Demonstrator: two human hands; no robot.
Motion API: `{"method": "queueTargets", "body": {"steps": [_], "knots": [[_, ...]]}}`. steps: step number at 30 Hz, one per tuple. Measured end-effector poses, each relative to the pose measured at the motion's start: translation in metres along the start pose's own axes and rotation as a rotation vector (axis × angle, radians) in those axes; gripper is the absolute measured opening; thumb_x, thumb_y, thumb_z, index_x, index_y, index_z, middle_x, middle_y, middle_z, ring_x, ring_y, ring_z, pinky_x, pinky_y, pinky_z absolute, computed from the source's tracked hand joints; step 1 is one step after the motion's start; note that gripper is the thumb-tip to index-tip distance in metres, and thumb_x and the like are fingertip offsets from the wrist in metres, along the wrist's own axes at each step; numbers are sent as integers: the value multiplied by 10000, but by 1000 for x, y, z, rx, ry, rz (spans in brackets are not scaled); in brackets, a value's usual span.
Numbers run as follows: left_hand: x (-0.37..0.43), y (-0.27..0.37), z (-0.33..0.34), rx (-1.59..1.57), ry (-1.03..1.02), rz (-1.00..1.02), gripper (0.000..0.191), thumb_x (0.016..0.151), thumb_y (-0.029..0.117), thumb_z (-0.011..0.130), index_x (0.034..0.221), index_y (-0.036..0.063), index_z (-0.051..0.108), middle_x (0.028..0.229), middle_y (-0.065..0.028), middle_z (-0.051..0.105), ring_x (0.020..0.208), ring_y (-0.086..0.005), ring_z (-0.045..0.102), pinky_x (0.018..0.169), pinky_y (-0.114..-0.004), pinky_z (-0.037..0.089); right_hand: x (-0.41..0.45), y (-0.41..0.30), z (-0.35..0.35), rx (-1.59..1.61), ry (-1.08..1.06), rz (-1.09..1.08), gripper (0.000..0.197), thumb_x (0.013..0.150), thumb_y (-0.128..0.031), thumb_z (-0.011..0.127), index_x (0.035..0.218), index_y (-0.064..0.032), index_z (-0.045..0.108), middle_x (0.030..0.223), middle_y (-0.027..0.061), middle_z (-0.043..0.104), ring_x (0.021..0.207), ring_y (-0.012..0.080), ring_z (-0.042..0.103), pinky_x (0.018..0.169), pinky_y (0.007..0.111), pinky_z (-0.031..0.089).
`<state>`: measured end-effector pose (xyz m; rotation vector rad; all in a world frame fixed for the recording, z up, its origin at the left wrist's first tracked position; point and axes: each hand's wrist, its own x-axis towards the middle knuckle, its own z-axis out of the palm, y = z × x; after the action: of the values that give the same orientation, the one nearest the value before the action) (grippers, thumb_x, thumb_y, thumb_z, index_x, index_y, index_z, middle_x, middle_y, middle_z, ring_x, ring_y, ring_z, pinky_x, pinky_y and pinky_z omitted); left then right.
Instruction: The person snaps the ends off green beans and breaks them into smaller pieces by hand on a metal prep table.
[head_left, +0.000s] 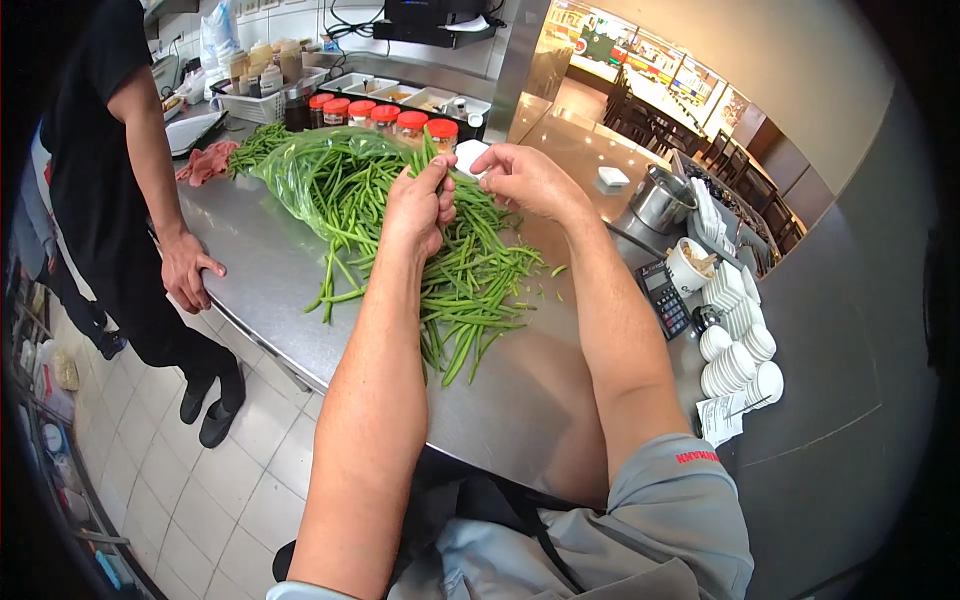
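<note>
A large heap of green beans (472, 262) lies on the stainless steel counter (517, 420), spilling from a clear plastic bag (296, 180). Above the heap, my left hand (424, 202) is closed around a few green beans, whose tips stick up past the thumb. Just to its right is my right hand (521, 176), its fingers curled and thumb near the forefinger; whether a bean piece sits between them cannot be made out. Small cut or broken bean bits lie on the steel at the heap's right edge.
Red-lidded jars (385, 116) stand behind the heap. At right are a calculator (664, 296), a steel pot (661, 196), a paper tub (690, 266) and stacked white dishes (729, 369). At left, a person in black (97, 150) rests a hand on the counter edge, near a reddish cloth (208, 163).
</note>
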<state>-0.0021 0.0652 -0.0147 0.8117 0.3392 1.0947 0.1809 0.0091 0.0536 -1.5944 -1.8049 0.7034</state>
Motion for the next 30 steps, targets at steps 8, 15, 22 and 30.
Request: {"method": "queueTargets", "body": {"steps": [8, 15, 22, 30], "knots": [[-1, 3, -5, 68, 12, -1, 188, 1058, 197, 635, 1163, 43, 660, 764, 6, 549, 554, -83, 426, 468, -246, 316, 5, 18, 10, -75, -72, -139, 134, 952, -169, 647, 950, -35, 647, 776, -8, 631, 686, 92, 581, 605, 291, 476], [0, 0, -11, 20, -89, -171, 211, 1069, 205, 614, 1198, 40, 643, 816, -6, 546, 566, -78, 432, 467, -214, 349, 10, 21, 29, 179, -293, -195, 155, 916, -224, 622, 841, -94, 585, 738, -4, 571, 616, 95, 518, 566, 277, 439], [5, -1, -7, -275, 61, -149, 197, 1112, 222, 520, 1172, 40, 563, 913, -95, 610, 842, -238, 624, 724, -364, 563, 4, 38, -1, -678, -247, 150, 377, 889, -415, 757, 915, -41, 714, 792, 72, 716, 686, 204, 646, 625, 400, 518], [2, -9, 3, 581, 8, 105, 191, 1081, 217, 574, 1098, 27, 556, 898, -94, 668, 922, -250, 706, 751, -361, 598, 9, 54, 4, -631, -181, 87, 261, 861, -295, 717, 951, -50, 708, 758, 81, 674, 722, 193, 627, 694, 391, 510]]}}
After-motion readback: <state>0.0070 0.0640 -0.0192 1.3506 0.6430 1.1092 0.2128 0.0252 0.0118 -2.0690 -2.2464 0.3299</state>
